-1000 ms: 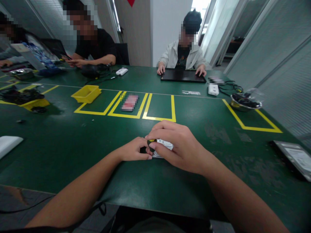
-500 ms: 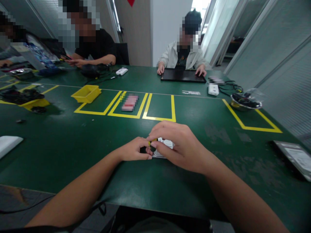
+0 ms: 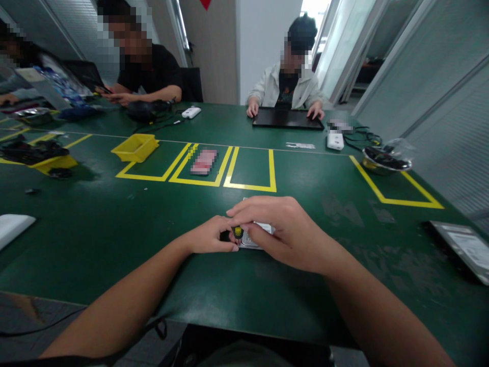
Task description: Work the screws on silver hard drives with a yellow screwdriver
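Near edge of table, centre: left hand and right hand meet over a flat plate, a small tool between them. Behind: three taped boxes; bin at the left box, card in the middle one. Far right: bowl; nearer right, flat drive. Far edge: laptop before a seated person.

Dark green table with yellow tape rectangles mid-frame and another yellow outline at right; yellow bin upper left, pink-red packet inside one rectangle. Small black-and-yellow tool and silver-white plate at centre. Black laptop top centre, white devices upper right, white jacket on far person.
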The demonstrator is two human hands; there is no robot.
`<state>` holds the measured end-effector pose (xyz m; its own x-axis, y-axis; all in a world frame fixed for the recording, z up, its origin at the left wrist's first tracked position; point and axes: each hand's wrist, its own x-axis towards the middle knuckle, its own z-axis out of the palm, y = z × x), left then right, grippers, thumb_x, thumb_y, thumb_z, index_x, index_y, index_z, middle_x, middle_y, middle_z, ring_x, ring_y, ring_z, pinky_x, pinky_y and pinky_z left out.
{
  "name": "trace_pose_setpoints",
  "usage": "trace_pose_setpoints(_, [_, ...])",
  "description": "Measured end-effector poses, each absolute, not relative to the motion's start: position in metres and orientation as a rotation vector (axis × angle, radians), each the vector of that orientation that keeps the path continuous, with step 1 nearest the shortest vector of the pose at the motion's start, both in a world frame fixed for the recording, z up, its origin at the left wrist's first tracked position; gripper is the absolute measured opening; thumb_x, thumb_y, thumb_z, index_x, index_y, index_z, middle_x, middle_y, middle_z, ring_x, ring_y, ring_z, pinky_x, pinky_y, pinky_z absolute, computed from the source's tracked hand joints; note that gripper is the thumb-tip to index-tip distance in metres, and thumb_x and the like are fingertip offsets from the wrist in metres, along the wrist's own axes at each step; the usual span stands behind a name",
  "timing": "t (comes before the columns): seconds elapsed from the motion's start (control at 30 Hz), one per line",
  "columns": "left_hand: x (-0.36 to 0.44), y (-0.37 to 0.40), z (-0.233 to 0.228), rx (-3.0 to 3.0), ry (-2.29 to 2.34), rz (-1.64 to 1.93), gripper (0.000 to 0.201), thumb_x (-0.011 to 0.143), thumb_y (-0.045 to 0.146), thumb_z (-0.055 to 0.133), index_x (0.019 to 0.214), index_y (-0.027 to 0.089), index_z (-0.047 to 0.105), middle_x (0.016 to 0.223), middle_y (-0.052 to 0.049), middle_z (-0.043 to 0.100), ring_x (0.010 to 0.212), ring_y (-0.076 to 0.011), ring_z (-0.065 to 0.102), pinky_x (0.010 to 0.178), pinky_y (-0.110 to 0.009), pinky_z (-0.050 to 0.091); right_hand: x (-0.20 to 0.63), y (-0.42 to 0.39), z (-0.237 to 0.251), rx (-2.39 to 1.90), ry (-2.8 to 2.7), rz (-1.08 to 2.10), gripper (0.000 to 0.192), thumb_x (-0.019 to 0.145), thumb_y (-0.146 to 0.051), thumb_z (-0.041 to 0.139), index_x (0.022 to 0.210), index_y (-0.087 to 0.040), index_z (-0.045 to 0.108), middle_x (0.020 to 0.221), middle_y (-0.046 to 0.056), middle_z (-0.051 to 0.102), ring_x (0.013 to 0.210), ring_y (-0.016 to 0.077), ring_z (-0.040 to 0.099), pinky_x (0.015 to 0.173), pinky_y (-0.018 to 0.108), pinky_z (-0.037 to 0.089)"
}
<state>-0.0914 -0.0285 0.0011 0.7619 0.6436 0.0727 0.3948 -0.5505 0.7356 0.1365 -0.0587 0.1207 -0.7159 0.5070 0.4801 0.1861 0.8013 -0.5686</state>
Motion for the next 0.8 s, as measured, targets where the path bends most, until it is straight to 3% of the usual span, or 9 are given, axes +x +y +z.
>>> trace_pose_setpoints(0.4, [-0.092, -0.0308, -0.0025, 2.252, 0.811, 0.452, 0.027, 0.085, 0.04, 0.068, 0.095, 0.015, 0.071, 0.089, -0.003, 0.073, 0.089, -0.0196, 0.067, 0.083, -0.031, 0.052, 0.1342, -0.0594, 0.1212, -0.554, -2.348, 0.523, 0.018, 0.093, -0.013, 0.051, 0.094, -0.015, 0.069, 0.1, 0.008, 0.067, 0.092, 0.0153, 0.061, 0.082, 0.03, 0.05])
trace_pose_setpoints(0.6, [-0.0914, -0.0287, -0.0017, 2.262, 0.773, 0.46, 0.029, 0.084, 0.041, 0.069, 0.095, 0.014, 0.071, 0.094, -0.005, 0.072, 0.092, -0.0202, 0.066, 0.084, -0.031, 0.051, 0.1341, -0.0582, 0.1213, -0.543, -2.356, 0.425, 0.012, 0.092, -0.014, 0.055, 0.09, -0.017, 0.066, 0.094, 0.006, 0.07, 0.093, 0.0174, 0.062, 0.087, 0.034, 0.046])
trace_pose_setpoints(0.8, [-0.0928, -0.0275, -0.0046, 2.265, 0.786, 0.45, 0.027, 0.084, 0.042, 0.069, 0.09, 0.016, 0.071, 0.089, -0.003, 0.073, 0.085, -0.0184, 0.067, 0.079, -0.029, 0.051, 0.1353, -0.0588, 0.1205, -0.498, -2.344, 0.502, 0.02, 0.091, -0.008, 0.049, 0.099, -0.016, 0.065, 0.102, 0.006, 0.073, 0.099, 0.0169, 0.064, 0.091, 0.034, 0.047])
